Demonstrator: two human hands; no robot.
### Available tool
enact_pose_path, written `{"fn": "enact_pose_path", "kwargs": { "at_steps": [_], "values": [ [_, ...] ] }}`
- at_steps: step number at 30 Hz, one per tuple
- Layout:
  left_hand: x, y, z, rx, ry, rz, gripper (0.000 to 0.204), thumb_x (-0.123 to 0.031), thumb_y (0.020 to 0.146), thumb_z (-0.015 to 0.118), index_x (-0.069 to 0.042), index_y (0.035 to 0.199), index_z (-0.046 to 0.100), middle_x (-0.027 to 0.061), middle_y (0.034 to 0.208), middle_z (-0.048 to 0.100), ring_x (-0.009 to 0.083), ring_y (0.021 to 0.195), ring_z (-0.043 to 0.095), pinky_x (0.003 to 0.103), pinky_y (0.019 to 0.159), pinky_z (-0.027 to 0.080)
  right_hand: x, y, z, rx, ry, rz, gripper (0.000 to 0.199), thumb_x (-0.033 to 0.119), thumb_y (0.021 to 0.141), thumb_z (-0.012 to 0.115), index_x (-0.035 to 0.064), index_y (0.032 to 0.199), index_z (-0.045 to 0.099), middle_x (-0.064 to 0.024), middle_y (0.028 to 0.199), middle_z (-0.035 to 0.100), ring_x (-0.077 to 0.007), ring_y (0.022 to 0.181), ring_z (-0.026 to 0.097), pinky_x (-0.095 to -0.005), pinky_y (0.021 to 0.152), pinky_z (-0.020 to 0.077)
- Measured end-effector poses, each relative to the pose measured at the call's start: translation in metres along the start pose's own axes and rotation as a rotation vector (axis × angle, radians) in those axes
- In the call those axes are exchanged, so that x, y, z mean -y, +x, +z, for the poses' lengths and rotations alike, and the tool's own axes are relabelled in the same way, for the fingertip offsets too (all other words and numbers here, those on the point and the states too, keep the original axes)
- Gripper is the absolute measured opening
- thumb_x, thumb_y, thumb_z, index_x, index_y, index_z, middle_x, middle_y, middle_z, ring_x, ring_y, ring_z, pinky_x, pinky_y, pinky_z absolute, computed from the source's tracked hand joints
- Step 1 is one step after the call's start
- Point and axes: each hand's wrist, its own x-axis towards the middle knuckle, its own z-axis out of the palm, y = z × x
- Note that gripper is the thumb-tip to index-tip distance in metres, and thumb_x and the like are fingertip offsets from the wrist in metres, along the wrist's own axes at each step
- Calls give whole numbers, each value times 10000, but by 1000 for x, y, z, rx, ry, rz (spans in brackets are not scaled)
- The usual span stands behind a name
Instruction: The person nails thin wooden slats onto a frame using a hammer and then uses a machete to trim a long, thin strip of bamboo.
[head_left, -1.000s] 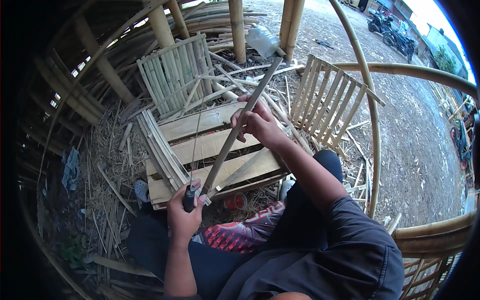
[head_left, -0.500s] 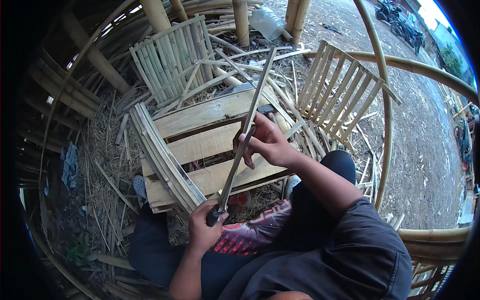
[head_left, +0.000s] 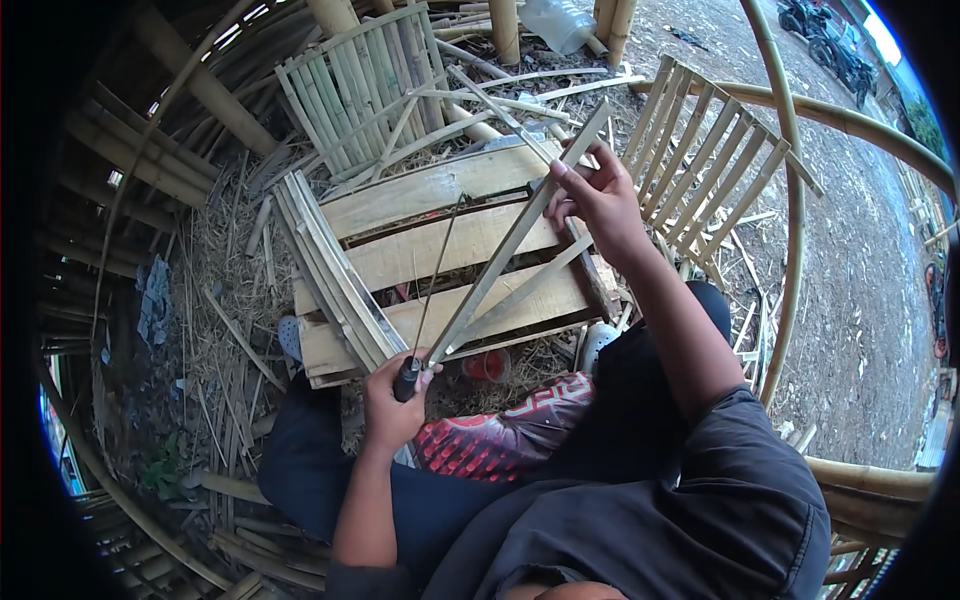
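Observation:
My left hand (head_left: 388,412) is closed around the black handle of a knife (head_left: 407,380), whose thin dark blade points up and away over the slatted wooden bench (head_left: 395,215). Between the same hand's fingertips sits the lower end of a flat bamboo strip (head_left: 500,258). My right hand (head_left: 608,205) pinches that strip near its upper end, thumb on top, so it slants from lower left to upper right. Blade and strip are apart in a narrow V. Another loose strip (head_left: 535,288) lies on the bench below it.
A bundle of bamboo strips (head_left: 328,275) leans along the bench's left side. Slatted bamboo panels stand at the back (head_left: 365,95) and right (head_left: 705,155). Offcuts litter the ground. A red cup (head_left: 487,366) is under the bench's near edge. A bamboo pole (head_left: 785,230) curves upward at right.
My right hand has moved right and away, swinging the bamboo strip clear of the knife blade. The knife now tilts more upright in my left hand, and the view has shifted slightly.

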Motion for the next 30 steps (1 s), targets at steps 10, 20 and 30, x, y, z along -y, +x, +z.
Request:
{"fn": "enact_pose_path", "kwargs": {
  "at_steps": [10, 20, 30],
  "values": [
    [-20, 13, -43, -132, 372, 90, 331, 136, 705, 663, 61, 1028, 672, 176, 1066, 720, 358, 994, 711, 373, 849, 540, -27, 0, -3, -6, -27, 230, 385, 250, 1025, 664, -68, 1202, 537, -181, 993, 679, -224, 783, 731, -319, 602, 590],
    [11, 14, -61, 1, 196, -235, 180, 46, 870, 692, 19, 1045, 723, 48, 845, 683, 94, 791, 657, 303, 736, 537, -45, -9, 12, 39, -967, 361, 574, 510, 979, 662, -61, 1029, 688, -185, 785, 718, -223, 607, 692, -343, 554, 535],
    [-20, 10, 0, -226, 380, 75, 190, 57, 812, 659, 1, 991, 687, 168, 1016, 711, 399, 923, 700, 450, 779, 543, -62, -75, 104, 653, -398, 177, 675, 389, 969, 724, -74, 1409, 505, -162, 1120, 715, -185, 891, 699, -331, 742, 577]
  ]
}}
